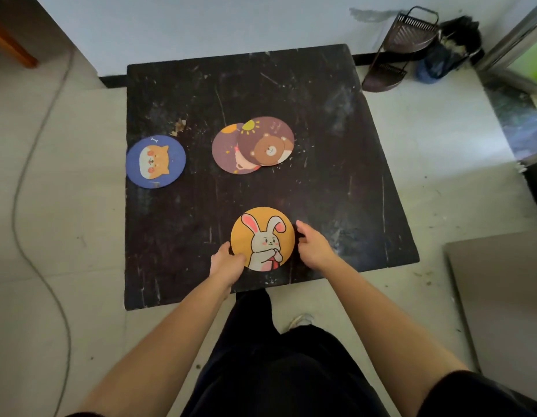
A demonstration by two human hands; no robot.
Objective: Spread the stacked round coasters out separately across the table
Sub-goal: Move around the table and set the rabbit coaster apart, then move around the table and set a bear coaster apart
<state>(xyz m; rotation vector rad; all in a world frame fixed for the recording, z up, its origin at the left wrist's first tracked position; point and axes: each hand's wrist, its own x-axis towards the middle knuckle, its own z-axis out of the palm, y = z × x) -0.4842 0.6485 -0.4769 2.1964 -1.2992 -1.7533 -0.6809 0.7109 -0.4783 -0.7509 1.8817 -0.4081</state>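
**Placing the rabbit coaster near the front edge of the bench**

The orange rabbit coaster (262, 238) lies flat on the dark bench (336, 164), close to the front edge and about midway along it. The left hand (226, 261) pinches the coaster's lower-left rim, thumb on top. The right hand (313, 245) curls beside the right rim; whether its grip is touching the coaster or already released cannot be told. The blue dog coaster (156, 161) sits alone at the left edge. Toward the middle of the bench, the bear coaster (265, 141) overlaps a second brown coaster (226, 152), covering its right part, so this pair remains unseparated.

To finish the present step well, the coaster is best lowered flat and the fingers slid outward off the rim, not lifted, so the thin disc does not drag or flip. Its place seems well apart from the others. The likely next concern is the overlapped pair: the upper coaster should be taken by its free right rim and moved toward the right edge, which appears unoccupied.
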